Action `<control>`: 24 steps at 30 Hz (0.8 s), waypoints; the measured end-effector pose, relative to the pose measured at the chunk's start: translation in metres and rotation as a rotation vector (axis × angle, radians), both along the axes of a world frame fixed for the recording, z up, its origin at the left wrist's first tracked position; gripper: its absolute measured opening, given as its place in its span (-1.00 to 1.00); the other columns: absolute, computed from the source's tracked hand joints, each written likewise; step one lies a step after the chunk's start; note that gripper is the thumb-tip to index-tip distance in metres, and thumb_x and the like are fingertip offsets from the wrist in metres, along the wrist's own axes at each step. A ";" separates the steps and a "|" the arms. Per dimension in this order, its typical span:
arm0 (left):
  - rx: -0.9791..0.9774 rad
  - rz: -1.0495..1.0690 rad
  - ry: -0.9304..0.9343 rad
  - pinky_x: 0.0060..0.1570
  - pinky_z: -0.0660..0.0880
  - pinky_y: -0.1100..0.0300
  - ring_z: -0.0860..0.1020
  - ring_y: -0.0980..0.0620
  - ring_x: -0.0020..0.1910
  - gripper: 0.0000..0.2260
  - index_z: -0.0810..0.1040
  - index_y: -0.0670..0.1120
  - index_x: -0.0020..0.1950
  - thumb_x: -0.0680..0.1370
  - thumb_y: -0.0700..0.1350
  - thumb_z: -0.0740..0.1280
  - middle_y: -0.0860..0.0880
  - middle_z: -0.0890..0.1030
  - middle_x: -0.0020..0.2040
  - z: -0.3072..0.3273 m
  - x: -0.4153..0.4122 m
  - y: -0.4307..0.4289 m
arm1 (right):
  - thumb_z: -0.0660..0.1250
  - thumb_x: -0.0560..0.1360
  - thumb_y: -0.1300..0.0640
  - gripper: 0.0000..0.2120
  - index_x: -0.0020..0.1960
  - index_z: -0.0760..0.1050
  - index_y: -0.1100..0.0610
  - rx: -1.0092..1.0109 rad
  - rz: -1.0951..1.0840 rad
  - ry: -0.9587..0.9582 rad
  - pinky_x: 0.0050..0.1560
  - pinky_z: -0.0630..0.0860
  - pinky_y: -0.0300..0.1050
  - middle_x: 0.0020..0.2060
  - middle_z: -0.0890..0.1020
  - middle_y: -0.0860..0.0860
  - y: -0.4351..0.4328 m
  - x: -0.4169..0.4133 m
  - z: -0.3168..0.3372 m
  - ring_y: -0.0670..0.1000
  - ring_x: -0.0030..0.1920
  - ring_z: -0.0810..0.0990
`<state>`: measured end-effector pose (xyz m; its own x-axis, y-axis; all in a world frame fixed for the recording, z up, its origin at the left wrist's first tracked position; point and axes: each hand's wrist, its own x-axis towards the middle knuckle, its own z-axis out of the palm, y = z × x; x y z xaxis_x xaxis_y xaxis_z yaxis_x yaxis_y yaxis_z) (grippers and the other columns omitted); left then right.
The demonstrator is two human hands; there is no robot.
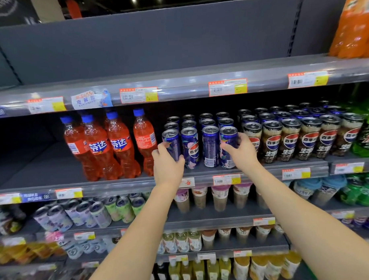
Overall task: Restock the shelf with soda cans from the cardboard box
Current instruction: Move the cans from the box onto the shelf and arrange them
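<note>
On the middle shelf [118,184], orange bottles [108,146] stand at the left, just beside a block of blue cans [210,146] set four across. The left hand [166,163] curls round the left-end can [171,143] in the front row. The right hand [242,152] grips the right-end can [228,146], fingers wrapped behind it, just beside the dark cans [290,140]. Green bottles [365,137] stand furthest right
</note>
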<state>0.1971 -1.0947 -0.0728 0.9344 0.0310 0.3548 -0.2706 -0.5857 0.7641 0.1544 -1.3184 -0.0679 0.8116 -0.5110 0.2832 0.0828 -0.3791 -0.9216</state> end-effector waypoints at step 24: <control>0.006 0.020 0.072 0.07 0.55 -0.04 0.61 -0.17 0.16 -0.43 0.33 -0.05 0.52 0.56 -0.05 0.46 -0.13 0.64 0.20 -0.024 0.025 -0.001 | 0.39 0.58 0.18 -0.52 0.44 0.32 0.21 -0.210 -0.072 0.202 0.10 0.36 -0.16 0.27 0.58 0.15 0.000 0.008 0.006 0.19 0.28 0.53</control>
